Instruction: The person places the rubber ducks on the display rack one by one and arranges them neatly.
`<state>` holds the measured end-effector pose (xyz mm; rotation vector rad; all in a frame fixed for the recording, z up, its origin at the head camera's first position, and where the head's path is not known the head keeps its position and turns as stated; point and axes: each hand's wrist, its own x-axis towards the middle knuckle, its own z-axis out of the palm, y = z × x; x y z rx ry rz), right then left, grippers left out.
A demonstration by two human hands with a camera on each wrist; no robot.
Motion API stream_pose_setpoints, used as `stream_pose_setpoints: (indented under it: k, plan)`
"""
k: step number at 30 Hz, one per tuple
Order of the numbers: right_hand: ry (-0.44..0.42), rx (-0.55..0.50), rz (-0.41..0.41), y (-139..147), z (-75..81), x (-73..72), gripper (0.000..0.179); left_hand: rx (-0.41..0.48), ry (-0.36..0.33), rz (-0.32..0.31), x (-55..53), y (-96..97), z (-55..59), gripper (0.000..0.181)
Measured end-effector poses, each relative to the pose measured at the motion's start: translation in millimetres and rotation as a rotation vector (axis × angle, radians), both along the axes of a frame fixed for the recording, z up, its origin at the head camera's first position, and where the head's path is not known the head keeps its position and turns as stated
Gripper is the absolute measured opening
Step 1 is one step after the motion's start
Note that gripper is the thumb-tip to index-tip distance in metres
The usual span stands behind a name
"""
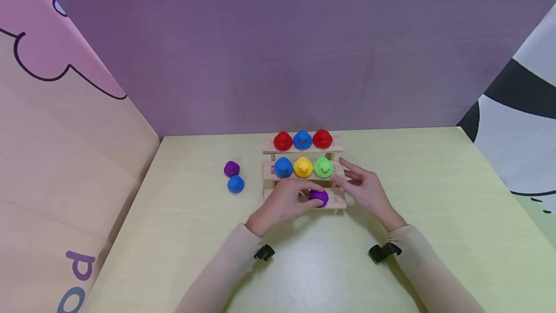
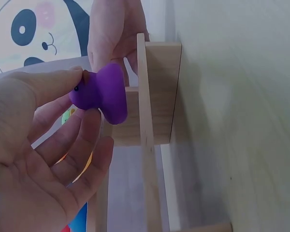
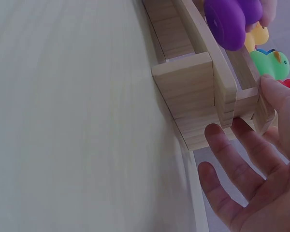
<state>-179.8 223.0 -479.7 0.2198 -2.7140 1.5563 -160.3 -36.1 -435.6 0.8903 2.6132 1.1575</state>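
Observation:
A three-step wooden stand (image 1: 337,199) stands on the table. My left hand (image 1: 284,202) pinches a purple rubber duck (image 1: 320,198) between thumb and fingers, over the right part of the lowest step. From the left wrist, the duck's flat base (image 2: 115,94) faces the step, close to its board. At the stand's right end, my right hand (image 1: 367,194) holds the end of the middle step, thumb at the front and index finger at the back; its other fingers (image 3: 232,162) reach beside the side panel. On the middle step sit a blue duck (image 1: 284,167), a yellow duck (image 1: 303,167) and a green duck (image 1: 323,167).
The top step carries a red duck (image 1: 283,141), a blue duck (image 1: 302,140) and another red duck (image 1: 323,139). Left of the stand, a purple duck (image 1: 231,169) and a blue duck (image 1: 235,184) lie on the table (image 1: 182,235). A purple wall (image 1: 304,52) rises behind.

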Motion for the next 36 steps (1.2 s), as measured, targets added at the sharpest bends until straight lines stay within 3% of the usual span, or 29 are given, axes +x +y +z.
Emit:
stream_pose_setpoints:
  k: [16,36]
  plan:
    - [0.006,-0.022,-0.004,0,-0.2,-0.4,0.065,0.004,0.072,0.049,1.2,21.3,-12.2,0.027]
    - [0.017,-0.008,-0.011,-1,0.8,0.2,0.065,-0.013,0.07,0.069,2.8,22.3,-11.5,0.027]
